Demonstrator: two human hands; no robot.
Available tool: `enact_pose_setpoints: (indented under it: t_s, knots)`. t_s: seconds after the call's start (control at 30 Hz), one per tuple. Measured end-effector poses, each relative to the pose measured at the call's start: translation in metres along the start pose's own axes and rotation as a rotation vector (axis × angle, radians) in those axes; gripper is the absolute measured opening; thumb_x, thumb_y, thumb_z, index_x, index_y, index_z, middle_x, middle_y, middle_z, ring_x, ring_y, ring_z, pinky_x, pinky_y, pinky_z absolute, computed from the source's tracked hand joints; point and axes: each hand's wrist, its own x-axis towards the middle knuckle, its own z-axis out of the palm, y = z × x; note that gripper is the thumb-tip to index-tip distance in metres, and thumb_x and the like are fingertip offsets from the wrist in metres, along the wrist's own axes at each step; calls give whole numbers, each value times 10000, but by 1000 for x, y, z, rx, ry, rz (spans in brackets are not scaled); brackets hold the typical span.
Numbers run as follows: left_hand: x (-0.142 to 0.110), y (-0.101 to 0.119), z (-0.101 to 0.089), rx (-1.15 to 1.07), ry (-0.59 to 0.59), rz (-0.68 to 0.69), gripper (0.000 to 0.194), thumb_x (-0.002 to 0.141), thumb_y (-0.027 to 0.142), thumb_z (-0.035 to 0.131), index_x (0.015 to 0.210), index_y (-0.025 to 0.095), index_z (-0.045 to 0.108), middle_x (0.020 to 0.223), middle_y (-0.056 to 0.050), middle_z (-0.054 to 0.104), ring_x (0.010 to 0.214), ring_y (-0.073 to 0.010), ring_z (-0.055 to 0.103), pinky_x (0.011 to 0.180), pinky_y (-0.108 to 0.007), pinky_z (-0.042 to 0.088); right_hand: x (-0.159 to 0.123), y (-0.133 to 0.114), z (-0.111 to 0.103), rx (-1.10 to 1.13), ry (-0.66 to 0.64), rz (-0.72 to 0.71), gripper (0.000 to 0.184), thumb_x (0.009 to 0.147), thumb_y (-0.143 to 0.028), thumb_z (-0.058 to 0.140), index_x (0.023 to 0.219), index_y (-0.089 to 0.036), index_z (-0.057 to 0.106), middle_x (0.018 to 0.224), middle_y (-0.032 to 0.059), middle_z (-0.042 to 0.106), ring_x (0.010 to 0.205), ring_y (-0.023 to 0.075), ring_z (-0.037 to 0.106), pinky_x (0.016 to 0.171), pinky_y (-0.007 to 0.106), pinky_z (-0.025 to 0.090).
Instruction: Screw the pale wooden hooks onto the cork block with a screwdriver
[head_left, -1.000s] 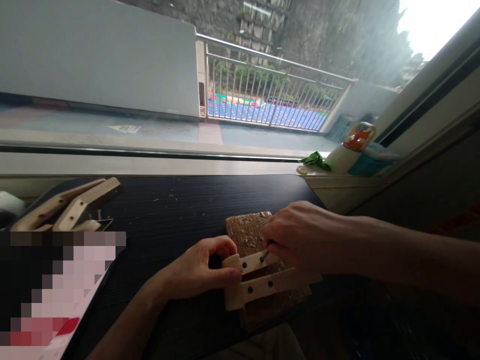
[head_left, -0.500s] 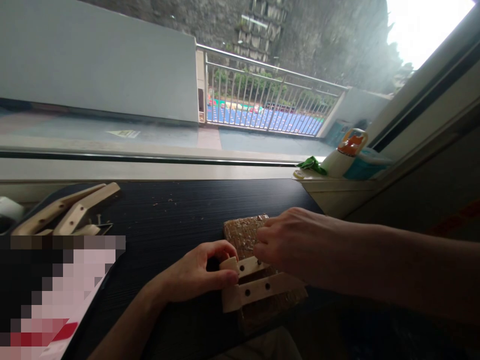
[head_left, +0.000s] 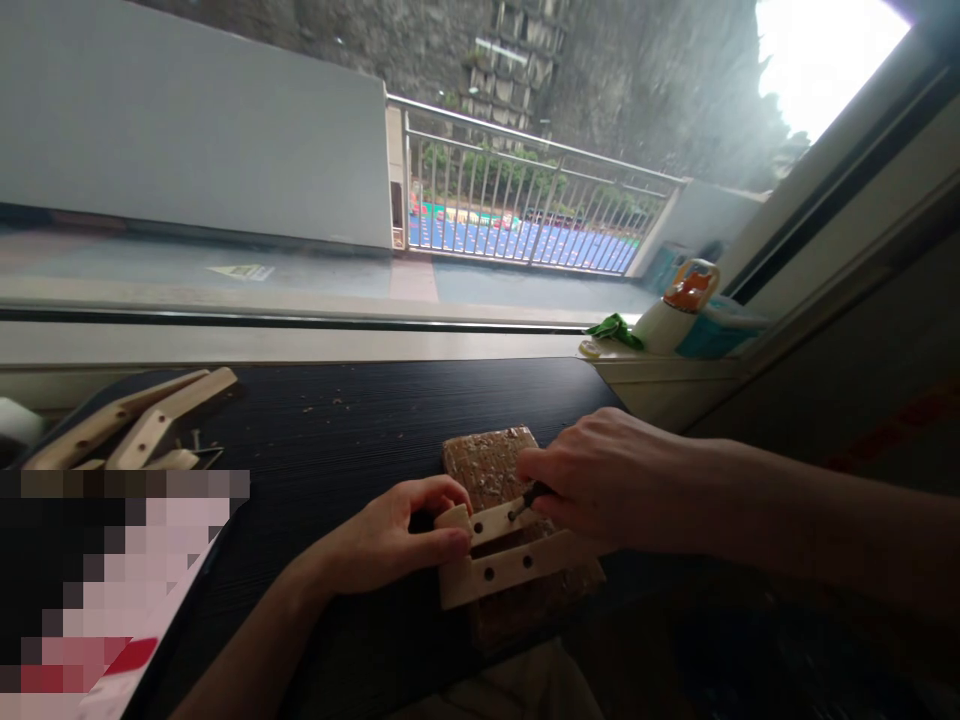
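A light wooden frame [head_left: 506, 572] with dark round holes lies across a brown block [head_left: 487, 462] that looks wrapped in clear tape. My left hand [head_left: 409, 535] grips the frame's left end between thumb and fingers. My right hand [head_left: 592, 480] is closed around a screwdriver-like tool [head_left: 534, 493]; only its dark lower part and thin metal shaft show. The shaft's tip rests at a hole in the frame's upper bar. The right hand and forearm hide the frame's far right end.
More pieces of drilled wood [head_left: 142, 420] lie at the table's left, with several screws [head_left: 196, 440] beside them. Wood crumbs dot the dark table [head_left: 360, 400]. A white bottle [head_left: 664, 325] and a green cloth [head_left: 615, 330] stand on the sill. A pixelated patch covers the lower left.
My right hand has lifted and shifted slightly right, so the tool's shaft now shows. My left hand keeps its grip on the wooden frame. The view has shifted slightly.
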Motion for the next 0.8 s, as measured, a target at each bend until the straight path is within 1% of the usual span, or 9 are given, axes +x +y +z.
enact_pose_setpoints:
  t_s: [0.07, 0.13, 0.23, 0.3, 0.37, 0.4, 0.53, 0.67, 0.8]
  knots:
    - [1, 0, 0, 7, 6, 1, 358, 797, 477, 553, 1006, 192, 605, 978, -14, 616, 919, -215, 552, 808, -287, 429, -3, 1, -5, -9, 6, -18, 97, 849, -217, 516, 853, -165, 597, 662, 24, 636, 571, 153, 587, 471, 268, 227]
    - [1, 1, -1, 5, 7, -1, 361, 792, 476, 562, 1010, 192, 605, 964, -9, 613, 903, -209, 552, 794, -279, 429, -5, 2, -8, -10, -1, -87, 52, 813, -168, 554, 840, -181, 597, 673, 10, 637, 587, 148, 579, 483, 262, 243]
    - [2, 1, -1, -7, 6, -3, 356, 785, 474, 571, 998, 191, 609, 925, 1, 604, 871, -195, 551, 764, -258, 431, -5, 3, -6, 24, -6, -207, 104, 764, -77, 581, 795, -174, 600, 722, 12, 648, 644, 143, 578, 518, 257, 287]
    - [1, 1, -1, -11, 4, -10, 352, 782, 476, 573, 992, 196, 612, 910, 6, 602, 859, -190, 551, 754, -252, 433, -3, 2, 0, 82, 40, -231, 112, 771, -60, 569, 791, -164, 607, 754, 19, 649, 680, 140, 578, 546, 256, 314]
    - [1, 1, -1, -9, -1, -19, 346, 780, 473, 574, 992, 202, 610, 920, 6, 605, 867, -194, 552, 760, -255, 436, -1, 1, 5, 154, 107, -222, 117, 810, -73, 540, 802, -163, 614, 762, 17, 644, 694, 133, 576, 569, 257, 330]
    - [1, 1, -1, -8, -4, -23, 343, 781, 471, 573, 994, 204, 608, 929, 6, 608, 874, -196, 553, 764, -257, 437, 0, 1, 7, 176, 117, -210, 120, 824, -80, 531, 808, -163, 616, 754, 15, 639, 691, 131, 576, 572, 258, 332]
    - [1, 0, -1, -8, -11, -28, 339, 789, 472, 567, 1001, 209, 605, 974, 2, 614, 905, -205, 553, 779, -262, 433, 4, 5, 9, 114, 33, -105, 127, 847, -86, 508, 789, -149, 602, 689, 13, 621, 604, 122, 558, 520, 255, 306]
    - [1, 0, -1, -19, -10, -26, 325, 796, 451, 569, 1010, 209, 602, 996, -1, 614, 921, -208, 553, 785, -263, 428, 6, 7, 8, 6, 72, -29, 138, 877, -139, 479, 836, -136, 611, 676, 33, 629, 569, 123, 555, 506, 254, 279]
    - [1, 0, -1, -15, 0, -21, 336, 794, 456, 568, 1014, 206, 604, 984, -1, 610, 906, -206, 552, 771, -263, 426, 4, 5, 2, -38, 37, -14, 182, 890, -239, 479, 815, -151, 620, 648, 32, 626, 544, 135, 556, 483, 267, 239]
